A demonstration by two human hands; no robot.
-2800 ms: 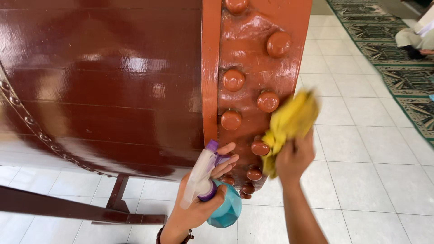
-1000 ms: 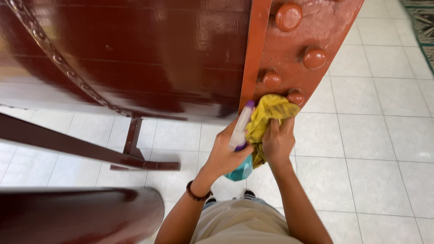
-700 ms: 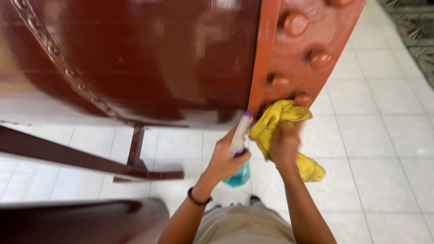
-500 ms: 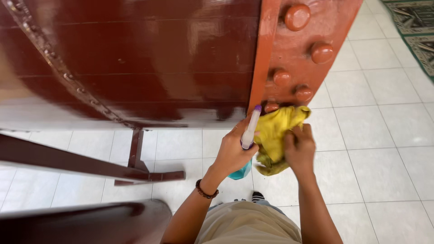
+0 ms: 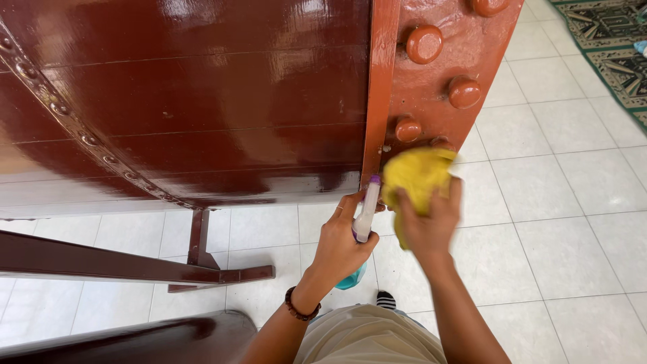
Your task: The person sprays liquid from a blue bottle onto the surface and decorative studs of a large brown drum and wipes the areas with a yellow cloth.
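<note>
Under drum [image 5: 202,101] | right hand [image 5: 428,222] cloth [image 5: 414,175] moved up | left hand [image 5: 340,243] bottle [image 5: 365,212] unchanged

No packages, labels, signs or screens are visible anywhere in view.

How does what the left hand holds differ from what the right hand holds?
The left hand grips a rigid white spray bottle with purple nozzle and teal base, held upright beside the big glossy brown wooden drum. The right hand presses a soft, crumpled yellow cloth against the drum's orange-brown studded end. The bottle is slim, the cloth bunched wide. Both sit near the drum's lower edge.
</note>
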